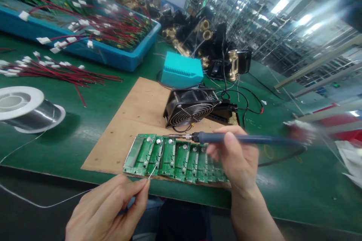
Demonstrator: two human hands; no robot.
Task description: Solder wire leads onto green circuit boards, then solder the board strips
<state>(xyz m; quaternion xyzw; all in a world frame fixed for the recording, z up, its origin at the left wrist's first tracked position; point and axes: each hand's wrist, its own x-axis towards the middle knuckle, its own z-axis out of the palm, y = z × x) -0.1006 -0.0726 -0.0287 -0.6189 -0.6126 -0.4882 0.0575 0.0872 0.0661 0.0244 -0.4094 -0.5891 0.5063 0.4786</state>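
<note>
My left hand (113,205) pinches a thin solder wire (152,171) between thumb and fingertips, its free end reaching over the circuit boards. My right hand (237,156) is closed around the blue handle of a soldering iron (213,137), held nearly level. The iron's metal tip points left, at the top edge of the green circuit boards (168,162); whether it touches them I cannot tell. Several boards overlap in a row along the front edge of a brown board (113,147). From my left hand the wire trails toward a solder spool (36,111) at the left.
A black fan with a wire guard (192,107) stands just behind the boards. Farther back are a teal box (182,69) and brass fittings (233,64) with black cables. Red wires with white plugs (56,69) lie left, before a blue tray (118,58).
</note>
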